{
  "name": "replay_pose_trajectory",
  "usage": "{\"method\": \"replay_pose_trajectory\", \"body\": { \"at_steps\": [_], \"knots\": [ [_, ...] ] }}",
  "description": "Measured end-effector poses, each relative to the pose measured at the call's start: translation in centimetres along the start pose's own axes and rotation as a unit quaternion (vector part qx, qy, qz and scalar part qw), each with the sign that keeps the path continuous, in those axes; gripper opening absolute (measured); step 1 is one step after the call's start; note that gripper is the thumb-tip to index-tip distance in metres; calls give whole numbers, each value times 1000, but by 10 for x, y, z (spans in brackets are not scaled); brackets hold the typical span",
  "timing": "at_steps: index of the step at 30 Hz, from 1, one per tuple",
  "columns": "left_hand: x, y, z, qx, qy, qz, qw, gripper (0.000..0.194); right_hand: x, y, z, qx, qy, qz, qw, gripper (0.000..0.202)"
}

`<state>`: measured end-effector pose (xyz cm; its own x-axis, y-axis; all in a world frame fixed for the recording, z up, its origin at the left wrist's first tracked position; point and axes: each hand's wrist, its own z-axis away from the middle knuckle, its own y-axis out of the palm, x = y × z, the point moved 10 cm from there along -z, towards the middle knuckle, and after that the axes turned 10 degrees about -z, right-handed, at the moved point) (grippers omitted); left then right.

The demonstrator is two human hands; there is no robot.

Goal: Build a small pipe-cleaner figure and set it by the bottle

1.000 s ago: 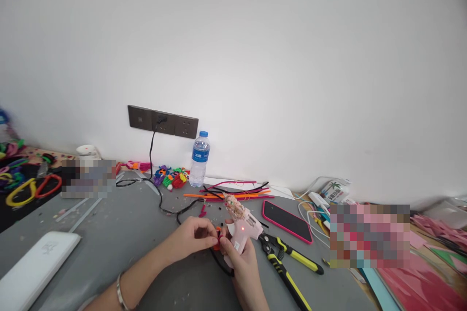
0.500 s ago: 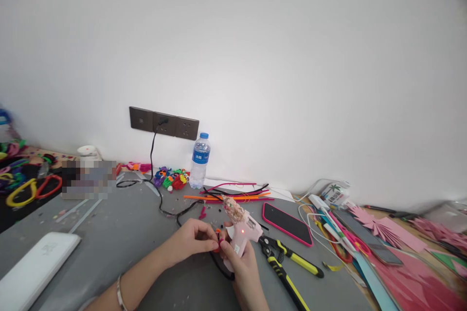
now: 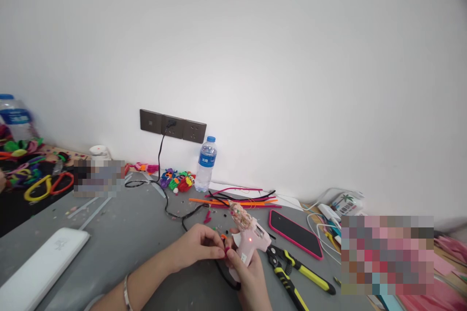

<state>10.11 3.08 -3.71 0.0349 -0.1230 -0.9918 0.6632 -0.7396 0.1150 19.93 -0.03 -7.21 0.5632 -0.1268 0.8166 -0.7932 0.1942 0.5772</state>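
Observation:
My right hand (image 3: pixel 252 272) is wrapped around a pale pink hot glue gun (image 3: pixel 251 240), whose red light is lit and whose nozzle end is caked with dried bits. Its tip points up and away from me. Between the fingertips of both hands sits a small fuzzy piece (image 3: pixel 226 250) in magenta and orange, mostly hidden by the fingers. My left hand (image 3: pixel 204 244) pinches that piece from the left side, its fingers closed. A black power cord (image 3: pixel 191 214) runs from the wall socket plate (image 3: pixel 172 126) across the mat towards the glue gun.
Right of my hands lie black-and-yellow pliers (image 3: pixel 292 265) and a pink-cased phone (image 3: pixel 295 234). Behind are pipe cleaners (image 3: pixel 233 202), small colourful figures (image 3: pixel 178 181) and a water bottle (image 3: pixel 206 165). At left are a white device (image 3: pixel 44 267) and yellow-handled scissors (image 3: pixel 37 189).
The view has shifted slightly left, so everything appears further right. Both hands keep the glue gun and the small piece, with only slight finger movement.

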Motion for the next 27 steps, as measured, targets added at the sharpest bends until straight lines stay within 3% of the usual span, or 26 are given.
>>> {"method": "replay_pose_trajectory", "body": {
  "at_steps": [7,16,18,22,27],
  "knots": [
    [-5,7,0,29,10,26,999,30,9,12,6,-16,-10,-48,999,48],
    [-4,0,-1,4,29,-26,999,30,2,3,-2,15,-37,-18,999,53],
    [-5,-6,-1,-13,27,-37,999,30,5,6,-1,26,-51,-10,998,52],
    [-8,-33,0,-99,13,-49,994,32,13,6,4,21,-74,-10,997,45],
    [-12,-58,4,-173,2,20,985,38,12,8,8,41,-49,-44,997,44]
  ]
}}
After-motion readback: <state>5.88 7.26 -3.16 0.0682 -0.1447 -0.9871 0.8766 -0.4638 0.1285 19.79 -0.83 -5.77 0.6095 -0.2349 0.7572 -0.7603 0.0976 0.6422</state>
